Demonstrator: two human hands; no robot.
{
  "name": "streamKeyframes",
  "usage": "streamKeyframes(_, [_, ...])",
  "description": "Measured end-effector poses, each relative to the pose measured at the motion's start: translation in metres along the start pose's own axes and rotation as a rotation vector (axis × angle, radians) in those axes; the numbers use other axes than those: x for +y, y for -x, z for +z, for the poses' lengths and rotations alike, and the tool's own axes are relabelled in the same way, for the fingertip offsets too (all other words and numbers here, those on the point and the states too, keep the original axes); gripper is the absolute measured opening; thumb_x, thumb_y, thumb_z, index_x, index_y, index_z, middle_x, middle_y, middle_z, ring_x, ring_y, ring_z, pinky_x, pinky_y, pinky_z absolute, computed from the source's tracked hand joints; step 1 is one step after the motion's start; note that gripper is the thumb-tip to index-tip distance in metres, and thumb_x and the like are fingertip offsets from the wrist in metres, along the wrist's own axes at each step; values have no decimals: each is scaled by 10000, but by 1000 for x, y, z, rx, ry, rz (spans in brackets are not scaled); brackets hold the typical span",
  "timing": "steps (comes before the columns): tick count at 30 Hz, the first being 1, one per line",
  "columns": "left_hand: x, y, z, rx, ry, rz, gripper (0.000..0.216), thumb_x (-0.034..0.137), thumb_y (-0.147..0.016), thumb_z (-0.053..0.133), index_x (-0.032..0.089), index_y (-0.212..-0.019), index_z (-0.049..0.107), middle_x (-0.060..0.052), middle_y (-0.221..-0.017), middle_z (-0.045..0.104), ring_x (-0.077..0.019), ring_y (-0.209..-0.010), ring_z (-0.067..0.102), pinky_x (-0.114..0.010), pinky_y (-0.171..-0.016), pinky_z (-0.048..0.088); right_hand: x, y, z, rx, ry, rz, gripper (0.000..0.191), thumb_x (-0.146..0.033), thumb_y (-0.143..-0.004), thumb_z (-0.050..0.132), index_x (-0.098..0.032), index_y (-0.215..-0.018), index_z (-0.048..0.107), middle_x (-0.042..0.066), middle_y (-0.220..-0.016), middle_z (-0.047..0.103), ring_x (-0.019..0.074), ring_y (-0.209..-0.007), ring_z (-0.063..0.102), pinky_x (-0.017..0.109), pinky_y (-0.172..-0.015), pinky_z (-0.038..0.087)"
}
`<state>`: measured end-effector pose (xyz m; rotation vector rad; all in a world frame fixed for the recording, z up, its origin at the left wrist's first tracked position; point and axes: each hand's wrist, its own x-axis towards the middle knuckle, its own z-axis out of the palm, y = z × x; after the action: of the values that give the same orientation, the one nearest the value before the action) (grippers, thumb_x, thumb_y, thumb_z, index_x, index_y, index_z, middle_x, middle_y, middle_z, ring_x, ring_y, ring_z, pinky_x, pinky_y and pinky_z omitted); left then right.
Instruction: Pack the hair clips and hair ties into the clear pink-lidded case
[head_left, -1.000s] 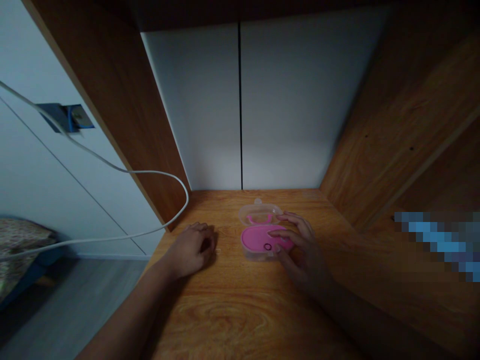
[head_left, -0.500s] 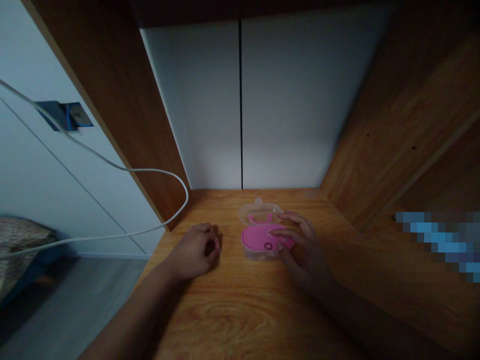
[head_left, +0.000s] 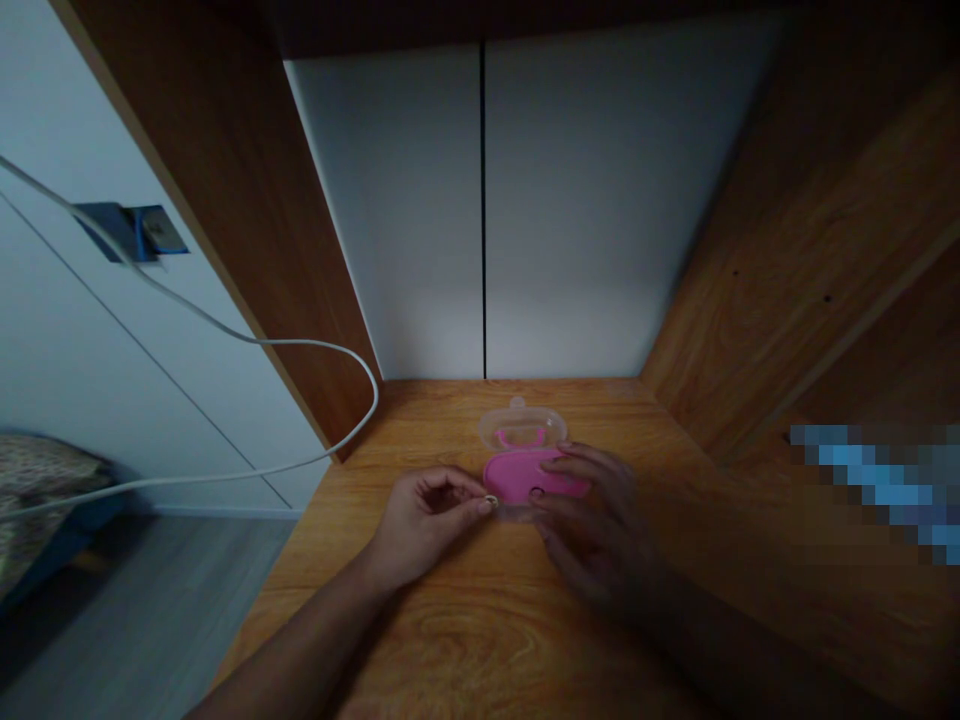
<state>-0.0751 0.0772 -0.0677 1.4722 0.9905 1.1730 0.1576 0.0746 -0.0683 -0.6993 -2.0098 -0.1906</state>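
A home bedroom: a bed [head_left: 41, 480] stands near a built-in wooden desk [head_left: 450, 425].

Wood-grain surface [head_left: 420, 650] in front of me, boxed by wood side panels [head_left: 750, 330]. White back panels [head_left: 592, 220] behind, black seam between. White cable [head_left: 373, 400] passes just beside blue wall socket [head_left: 127, 230], loops near left panel, runs back left over bed [head_left: 37, 475]. Grey floor [head_left: 150, 610] below. Far right: pixelated blue patch [head_left: 874, 480], can't read it.

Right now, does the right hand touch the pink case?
Touching: the head view shows the right hand with its fingers lying on the pink case.
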Motion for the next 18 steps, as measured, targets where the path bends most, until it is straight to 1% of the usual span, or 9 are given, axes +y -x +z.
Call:
streamKeyframes(2, [0, 5, 12, -44, 127, -34, 218, 301, -702, 842, 137, -748, 706, -54, -753, 743, -150, -678, 666, -273, -676, 533, -3, 1, -1, -23, 21, -74, 379, -132, -756, 713, -267, -1105, 648, 64, -1175, 610, 299, -1211, 520, 502, -991, 424])
streamKeyframes(4, [-1, 9, 20, -69, 233, -39, 227, 270, -666, 868, 138, -721, 693, -43, -724, 745, -134, -650, 668, -252, -656, 537, -5, 1, -1, -33, 43, -131, 359, -152, -759, 742, -275, -1086, 657, 53, -1146, 631, 279, -1178, 538, 482, -977, 419])
streamKeyframes(7, [-2, 11, 28, -84, 326, -29, 234, 215, -643, 881, 136, -692, 667, -29, -706, 744, -108, -625, 660, -214, -630, 529, -3, 2, -1, -30, 62, -179, 306, -165, -770, 757, -306, -1032, 682, 29, -1122, 648, 260, -1167, 548, 461, -961, 409])
streamKeyframes(10, [-3, 11, 30, -85, 352, -29, 241, 189, -639, 881, 134, -681, 650, -20, -687, 738, -98, -615, 657, -200, -624, 526, -2, 3, -1, -36, 69, -181, 272, -168, -782, 754, -324, -998, 700, 14, -1098, 662, 255, -1181, 545, 457, -964, 406])
streamKeyframes(14, [-5, 10, 31, -65, 334, -28, 228, 183, -647, 873, 138, -707, 658, -20, -693, 739, -104, -627, 668, -211, -643, 538, -2, 3, 0, -41, 57, -167, 278, -160, -787, 744, -302, -1022, 697, 30, -1087, 669, 264, -1180, 546, 470, -955, 420])
streamKeyframes(18, [-5, 12, 30, -53, 265, -27, 208, 225, -683, 845, 142, -767, 674, -45, -748, 749, -133, -669, 683, -252, -678, 548, -1, 2, 0, -38, 36, -127, 301, -148, -774, 747, -292, -1030, 686, 43, -1102, 658, 274, -1175, 542, 489, -954, 430])
